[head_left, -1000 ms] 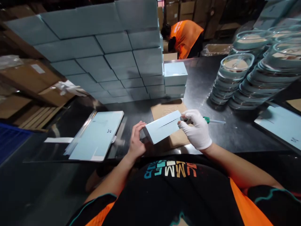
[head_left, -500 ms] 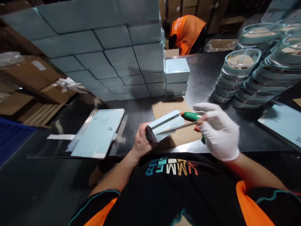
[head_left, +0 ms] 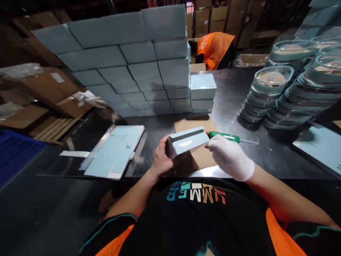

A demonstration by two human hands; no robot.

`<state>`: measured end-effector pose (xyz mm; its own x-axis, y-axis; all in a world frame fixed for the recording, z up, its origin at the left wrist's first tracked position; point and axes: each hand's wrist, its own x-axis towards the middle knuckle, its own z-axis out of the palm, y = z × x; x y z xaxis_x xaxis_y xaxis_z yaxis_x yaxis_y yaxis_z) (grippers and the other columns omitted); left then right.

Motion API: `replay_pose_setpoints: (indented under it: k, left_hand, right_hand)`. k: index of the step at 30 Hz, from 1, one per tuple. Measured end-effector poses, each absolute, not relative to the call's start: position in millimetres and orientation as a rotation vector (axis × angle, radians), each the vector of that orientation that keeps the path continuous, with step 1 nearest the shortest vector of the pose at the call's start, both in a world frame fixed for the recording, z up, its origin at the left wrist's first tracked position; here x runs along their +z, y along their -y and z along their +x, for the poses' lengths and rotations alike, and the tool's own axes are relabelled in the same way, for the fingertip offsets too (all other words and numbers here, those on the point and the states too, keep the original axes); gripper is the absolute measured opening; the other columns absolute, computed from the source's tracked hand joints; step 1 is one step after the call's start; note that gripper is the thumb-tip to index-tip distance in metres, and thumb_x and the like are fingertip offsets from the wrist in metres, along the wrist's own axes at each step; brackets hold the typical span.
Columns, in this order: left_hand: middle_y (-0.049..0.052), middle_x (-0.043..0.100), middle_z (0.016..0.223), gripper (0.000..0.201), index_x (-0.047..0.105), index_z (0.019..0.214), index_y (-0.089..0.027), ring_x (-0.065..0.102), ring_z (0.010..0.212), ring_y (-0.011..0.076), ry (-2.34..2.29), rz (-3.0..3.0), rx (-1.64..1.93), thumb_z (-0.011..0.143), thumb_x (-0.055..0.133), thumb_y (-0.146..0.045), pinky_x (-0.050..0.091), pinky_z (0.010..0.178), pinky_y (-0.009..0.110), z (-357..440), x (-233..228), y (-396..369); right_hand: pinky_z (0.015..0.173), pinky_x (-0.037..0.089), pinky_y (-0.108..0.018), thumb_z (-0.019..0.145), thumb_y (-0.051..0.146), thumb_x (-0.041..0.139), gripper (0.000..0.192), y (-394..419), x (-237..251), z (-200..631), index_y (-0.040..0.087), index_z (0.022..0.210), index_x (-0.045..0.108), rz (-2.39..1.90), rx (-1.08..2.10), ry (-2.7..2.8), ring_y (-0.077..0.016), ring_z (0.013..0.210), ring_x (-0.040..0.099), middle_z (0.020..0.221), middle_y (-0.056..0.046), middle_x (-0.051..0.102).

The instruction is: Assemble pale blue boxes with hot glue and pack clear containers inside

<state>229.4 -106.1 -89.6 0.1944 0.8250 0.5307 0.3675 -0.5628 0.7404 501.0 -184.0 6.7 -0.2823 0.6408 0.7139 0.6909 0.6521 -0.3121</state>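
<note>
My bare left hand (head_left: 163,156) is wrapped around the left end of a small pale blue box (head_left: 190,139), tilted above the table. A dark strip runs along the box's upper face. My right hand (head_left: 230,156), in a white glove, has its fingers closed at the box's right corner; the fingertips are partly hidden. Just behind that hand lies a green glue gun (head_left: 226,136) with an orange tip, a clear glue stick jutting from its rear. Beneath the box is a flat sheet of brown cardboard (head_left: 204,158).
A tall wall of pale blue boxes (head_left: 144,74) stands at the back left. Stacked clear glass lids (head_left: 262,96) rise at the right. Flat pale blue sheets (head_left: 114,151) lie at the left, another sheet (head_left: 319,147) at the right. A person in orange (head_left: 217,49) bends beyond the table.
My right hand has moved left and down to the box's right corner. The box's raised flap now lies flat. The camera view has tilted up slightly.
</note>
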Motion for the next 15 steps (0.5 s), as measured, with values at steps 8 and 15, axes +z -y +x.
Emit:
replay_pose_setpoints:
  k: [8, 15]
  left_hand:
    - [0.016, 0.075, 0.134, 0.091, 0.056, 0.151, -0.023, 0.076, 0.12, 0.0325, -0.759, 2.34, 1.281, 0.073, 0.097, -0.045, 0.062, 0.106, 0.046, 231.5, -75.3, 104.1]
    - [0.016, 0.075, 0.133, 0.085, 0.053, 0.157, -0.024, 0.075, 0.118, 0.0319, -0.66, 2.439, 1.264, 0.081, 0.089, -0.035, 0.062, 0.103, 0.045, 229.5, -69.5, 103.8]
  right_hand:
    - [0.089, 0.066, -0.032, 0.099, 0.009, 0.044, 0.039, 153.4, -5.4, 493.3, 0.018, 0.126, 0.071, -0.966, -0.049, 2.123, -0.021, 0.108, 0.08, 0.127, -0.013, 0.081]
    - [0.066, 0.055, -0.026, 0.089, 0.014, 0.054, 0.029, 165.5, 24.9, 511.1, 0.025, 0.099, 0.08, -1.209, 0.398, 2.077, -0.0161, 0.068, 0.071, 0.08, 0.001, 0.079]
